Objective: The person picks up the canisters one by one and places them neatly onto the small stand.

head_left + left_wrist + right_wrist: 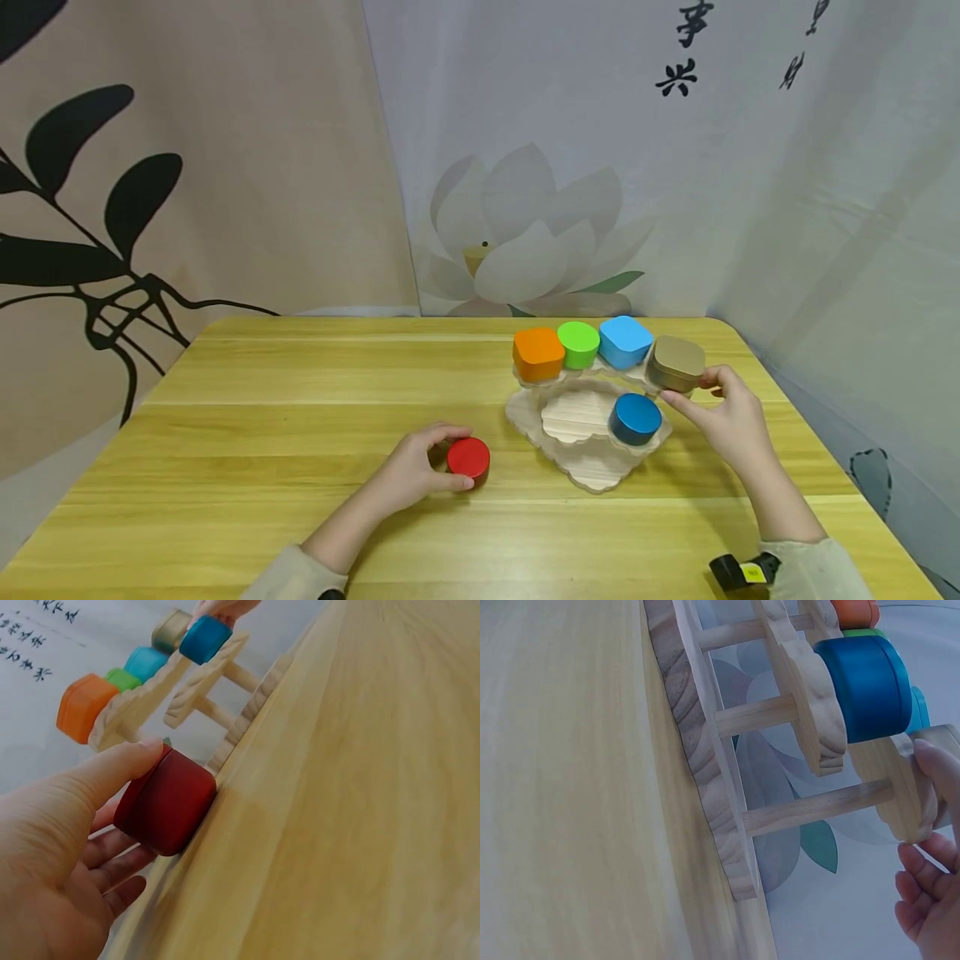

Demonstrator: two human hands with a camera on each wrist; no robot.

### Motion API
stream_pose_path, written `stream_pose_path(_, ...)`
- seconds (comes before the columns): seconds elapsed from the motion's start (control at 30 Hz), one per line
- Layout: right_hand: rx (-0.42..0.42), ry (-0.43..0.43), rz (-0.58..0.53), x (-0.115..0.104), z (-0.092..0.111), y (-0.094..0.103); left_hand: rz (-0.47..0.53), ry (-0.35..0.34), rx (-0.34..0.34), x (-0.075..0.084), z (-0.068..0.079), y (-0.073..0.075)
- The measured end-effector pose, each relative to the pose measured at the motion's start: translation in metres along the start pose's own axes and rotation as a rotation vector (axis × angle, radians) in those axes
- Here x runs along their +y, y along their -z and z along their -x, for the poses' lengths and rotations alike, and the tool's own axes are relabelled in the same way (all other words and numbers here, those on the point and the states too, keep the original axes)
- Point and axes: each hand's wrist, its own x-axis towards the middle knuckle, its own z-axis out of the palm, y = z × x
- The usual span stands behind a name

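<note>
My left hand (pixel 412 471) holds a small red tin (pixel 468 460) on the table, thumb on the near side and fingers on the far side. The left wrist view shows the thumb against the edge of the red tin (pixel 169 799). At a tiered wooden stand (pixel 588 462), my right hand (pixel 738 421) pinches a gold tin (pixel 677 362) at the right end of the upper tier. In the right wrist view its thumb and fingertips are right at that tier's end. A dark blue tin (pixel 636 418) sits on the lower tier.
Left of the gold tin on the upper tier stand an orange tin (pixel 538 354), a green tin (pixel 578 344) and a light blue tin (pixel 626 342). The wooden table (pixel 285 417) ends at a printed cloth backdrop (pixel 300 167). Wooden pegs (pixel 817 806) join the tiers to the base.
</note>
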Motion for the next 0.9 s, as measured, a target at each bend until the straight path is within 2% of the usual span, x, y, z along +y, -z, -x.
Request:
stream_pose_path(0.5,0.001,-0.003,-0.004,0.0,0.0,0.0,0.031,-0.003,0.041,0.009,0.001,-0.005)
stream_pose_path(0.9,0.005,-0.001,0.003,-0.001,0.0,-0.001,0.041,-0.052,0.102,0.023,-0.005,-0.021)
